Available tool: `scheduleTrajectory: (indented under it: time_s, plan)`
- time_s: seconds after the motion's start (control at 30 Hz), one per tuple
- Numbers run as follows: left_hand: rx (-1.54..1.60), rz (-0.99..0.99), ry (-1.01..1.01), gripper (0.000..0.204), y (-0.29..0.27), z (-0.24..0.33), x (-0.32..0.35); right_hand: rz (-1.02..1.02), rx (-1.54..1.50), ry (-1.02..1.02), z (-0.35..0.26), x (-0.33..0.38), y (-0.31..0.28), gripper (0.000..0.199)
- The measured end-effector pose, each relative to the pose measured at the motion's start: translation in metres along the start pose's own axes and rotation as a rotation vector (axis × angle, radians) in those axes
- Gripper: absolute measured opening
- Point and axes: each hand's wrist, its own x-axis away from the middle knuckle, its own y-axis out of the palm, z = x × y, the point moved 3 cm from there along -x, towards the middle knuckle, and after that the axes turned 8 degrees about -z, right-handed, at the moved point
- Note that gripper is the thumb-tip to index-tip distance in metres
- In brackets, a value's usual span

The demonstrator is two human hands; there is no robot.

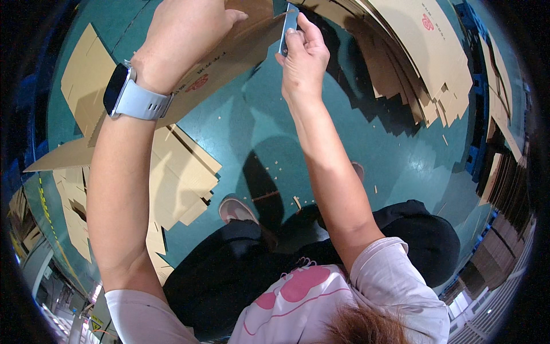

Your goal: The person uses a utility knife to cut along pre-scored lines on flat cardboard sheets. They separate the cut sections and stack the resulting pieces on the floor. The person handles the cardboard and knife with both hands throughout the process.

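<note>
Above green floor (pixel 258 114), right hand (pixel 303 60) holds blue cutter (pixel 288 26) upright

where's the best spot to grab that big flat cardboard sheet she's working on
Grip the cardboard sheet along its near long edge, coming from the left, where the left hand already rests. It is wide, thin and floppy; the right hand holds a small blue tool at its right end.

Green floor (pixel 395 155) under me, glossy, with my shadow across it. Flat cardboard sheets (pixel 177 178) lie in a loose pile to my left, overlapping, one more sheet (pixel 86 80) apart, further up left. A bigger stack of flattened cartons (pixel 424 63) fans out on my upper right. Small cardboard scraps (pixel 297 202) dot the floor near my shoe (pixel 236 210), which stands on the green.
</note>
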Motion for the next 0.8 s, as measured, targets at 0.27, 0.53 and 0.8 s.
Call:
scheduleTrajectory:
  time_s: [0.27, 0.53, 0.8]
  plan:
    - [-0.104, 0.036, 0.132, 0.037, 0.024, -0.033, -0.013, -0.021, 0.093, 0.057, -0.002, 0.011, -0.004, 0.037]
    - [-0.083, -0.051, 0.067, 0.037, 0.024, -0.027, -0.010, -0.039, 0.077, 0.089, -0.005, 0.016, -0.009, 0.035]
    - [-0.119, -0.015, 0.117, 0.043, 0.028, -0.032, -0.007, -0.076, -0.024, 0.050, -0.009, -0.007, -0.006, 0.038]
